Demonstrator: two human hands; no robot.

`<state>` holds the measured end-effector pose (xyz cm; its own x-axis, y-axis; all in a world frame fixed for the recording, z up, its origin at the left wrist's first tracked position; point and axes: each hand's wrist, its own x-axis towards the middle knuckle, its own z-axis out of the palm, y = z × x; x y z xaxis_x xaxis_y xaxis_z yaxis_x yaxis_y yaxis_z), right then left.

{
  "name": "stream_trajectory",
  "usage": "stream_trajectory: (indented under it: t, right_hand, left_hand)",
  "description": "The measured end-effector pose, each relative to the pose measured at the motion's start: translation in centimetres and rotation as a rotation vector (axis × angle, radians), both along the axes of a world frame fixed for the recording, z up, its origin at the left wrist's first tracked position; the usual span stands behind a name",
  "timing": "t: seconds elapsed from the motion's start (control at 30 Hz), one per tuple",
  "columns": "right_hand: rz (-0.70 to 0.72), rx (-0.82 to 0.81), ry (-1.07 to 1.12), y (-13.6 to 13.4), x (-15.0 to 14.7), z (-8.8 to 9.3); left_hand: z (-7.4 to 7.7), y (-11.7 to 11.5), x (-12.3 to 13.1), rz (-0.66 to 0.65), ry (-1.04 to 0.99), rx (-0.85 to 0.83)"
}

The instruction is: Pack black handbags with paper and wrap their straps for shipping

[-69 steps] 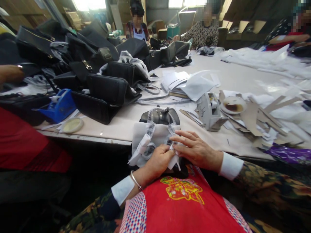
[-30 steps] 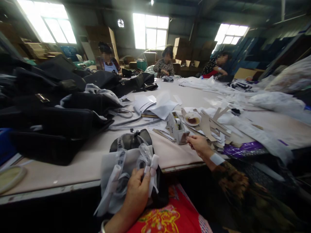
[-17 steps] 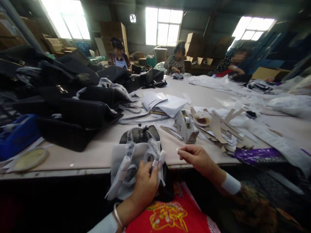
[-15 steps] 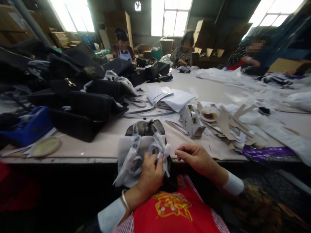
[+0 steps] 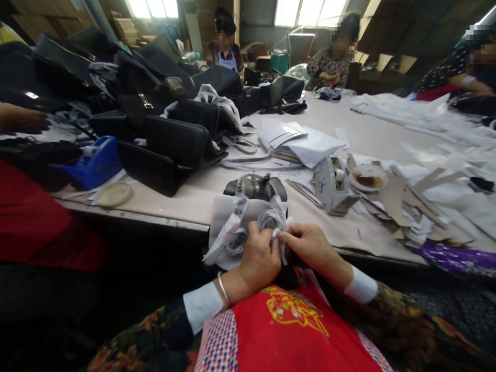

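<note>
At the lower centre of the frame, the left hand [image 5: 260, 258] was closed around the wrapped handle [image 5: 274, 223] of a black bag [image 5: 256, 187] that lay half on the table [image 5: 194, 199] edge and half on the person's lap, its body covered by a white cloth sleeve [image 5: 221, 217]. The right hand [image 5: 310, 245] met it from the right, thumb and forefinger pinched narrow on a small bit of clear tape, too small to make out clearly, pressed against the white paper wrapping at the handle's end. A second handle [image 5: 231, 230], also in plastic and paper, hung loose to the left of the hands.

The step in hand looked like fastening the wrapping: the tape was being laid on. The next move would call for smoothing the strip flat around the paper while the left hand kept the wrap from unrolling.

A second earlier the right hand had been stretched out to the grey tape dispenser [image 5: 331, 187] at the centre right of the frame; half a second earlier it was on its way back, fingers pinched, apart from the bag. Now it touched the wrapping. The left hand had kept its grip on the handle throughout. The view had also dipped, losing the windows and showing a blue dispenser [image 5: 93, 164] and a pile of black bags [image 5: 155, 119] at upper left
</note>
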<state>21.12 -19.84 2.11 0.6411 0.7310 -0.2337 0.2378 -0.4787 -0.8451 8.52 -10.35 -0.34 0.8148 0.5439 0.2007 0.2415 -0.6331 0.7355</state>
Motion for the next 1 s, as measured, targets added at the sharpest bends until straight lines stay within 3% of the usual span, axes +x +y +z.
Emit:
stream_trajectory:
  t: [0.2,0.37,0.53,0.67,1.0]
  right_hand:
    - [-0.111,-0.033,0.267,0.5,-0.3,-0.5]
    - [-0.138,-0.097,0.251,0.9,-0.4,-0.9]
    - [-0.078,-0.081,0.376,-0.3,-0.5,-0.1]
    - [-0.109,-0.031,0.513,-1.3,-0.7,0.3]
    - [-0.166,-0.016,0.527,-0.8,-1.3,0.8]
  left_hand:
    - [-0.5,-0.2,-0.1,-0.012,-0.02,0.077]
    - [-0.9,-0.3,-0.1,-0.016,-0.039,0.169]
    - [-0.4,0.0,-0.3,-0.022,-0.012,0.099]
    - [0.0,0.0,-0.4,-0.041,0.001,0.049]
    - [-0.4,0.5,-0.6,-0.035,-0.077,0.011]
